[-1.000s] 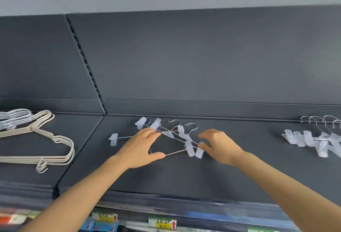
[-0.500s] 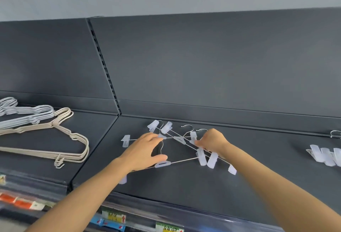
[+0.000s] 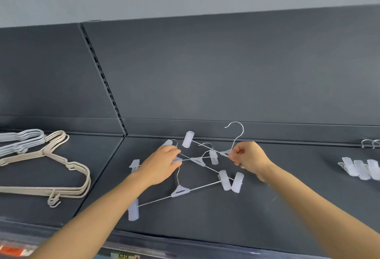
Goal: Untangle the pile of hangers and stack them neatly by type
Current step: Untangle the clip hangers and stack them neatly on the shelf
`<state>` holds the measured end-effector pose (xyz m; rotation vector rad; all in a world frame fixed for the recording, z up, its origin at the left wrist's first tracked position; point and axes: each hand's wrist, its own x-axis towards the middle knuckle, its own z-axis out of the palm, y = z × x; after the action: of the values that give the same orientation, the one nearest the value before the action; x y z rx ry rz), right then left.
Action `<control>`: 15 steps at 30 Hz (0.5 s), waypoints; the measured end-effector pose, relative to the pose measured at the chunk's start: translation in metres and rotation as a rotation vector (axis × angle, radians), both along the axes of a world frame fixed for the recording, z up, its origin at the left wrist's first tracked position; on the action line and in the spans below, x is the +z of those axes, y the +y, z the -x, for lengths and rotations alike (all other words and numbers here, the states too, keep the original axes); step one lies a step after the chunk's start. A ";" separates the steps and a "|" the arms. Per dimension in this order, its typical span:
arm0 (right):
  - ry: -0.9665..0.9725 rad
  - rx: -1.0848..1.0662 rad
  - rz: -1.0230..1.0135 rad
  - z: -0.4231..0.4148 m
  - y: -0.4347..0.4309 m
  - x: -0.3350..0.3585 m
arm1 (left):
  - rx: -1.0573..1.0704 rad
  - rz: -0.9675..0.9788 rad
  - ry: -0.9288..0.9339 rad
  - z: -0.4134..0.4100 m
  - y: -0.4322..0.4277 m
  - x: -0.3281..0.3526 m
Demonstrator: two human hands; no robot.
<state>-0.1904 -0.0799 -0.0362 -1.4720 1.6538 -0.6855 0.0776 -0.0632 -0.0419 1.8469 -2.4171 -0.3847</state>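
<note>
A tangle of clear-clip wire hangers (image 3: 197, 161) lies on the dark shelf (image 3: 205, 213) in the middle. My right hand (image 3: 247, 157) pinches the centre piece of one clip hanger (image 3: 226, 152), whose hook stands up above the pile. My left hand (image 3: 162, 163) presses down on the left part of the tangle, fingers closed on a hanger's centre piece. Nearest me lies another clip hanger (image 3: 180, 190), flat, with clips at both ends.
Beige hangers (image 3: 67, 174) lie stacked on the left shelf section, with white hangers (image 3: 20, 139) behind them. A row of sorted clip hangers (image 3: 359, 168) sits at the right edge. The shelf's back panel rises behind; price labels run along the front lip.
My right hand has lifted one clip hanger up and to the right, so its hook now stands above the pile. The left hand stays pressed on the tangle. The view shifted right.
</note>
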 end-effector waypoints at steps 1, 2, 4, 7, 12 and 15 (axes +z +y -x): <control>-0.003 -0.030 0.008 0.001 0.001 0.000 | -0.021 -0.002 -0.008 0.002 -0.005 0.001; -0.009 -0.060 0.013 0.002 0.003 0.000 | -0.044 -0.002 -0.020 0.005 -0.011 0.001; -0.020 -0.115 0.018 0.003 0.007 -0.001 | -0.073 0.004 -0.034 0.011 -0.022 -0.004; -0.034 -0.191 0.028 0.007 0.015 -0.003 | -0.085 -0.001 -0.063 0.025 -0.033 -0.010; -0.057 -0.251 0.047 0.019 0.031 -0.006 | -0.133 -0.005 -0.066 0.044 -0.041 -0.013; -0.072 -0.282 0.079 0.025 0.037 -0.006 | -0.086 -0.054 0.097 0.045 -0.045 -0.012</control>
<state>-0.2150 -0.0425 -0.0419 -1.2630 1.8139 -0.9562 0.0325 -0.1086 -0.0538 1.7053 -2.4498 -0.5380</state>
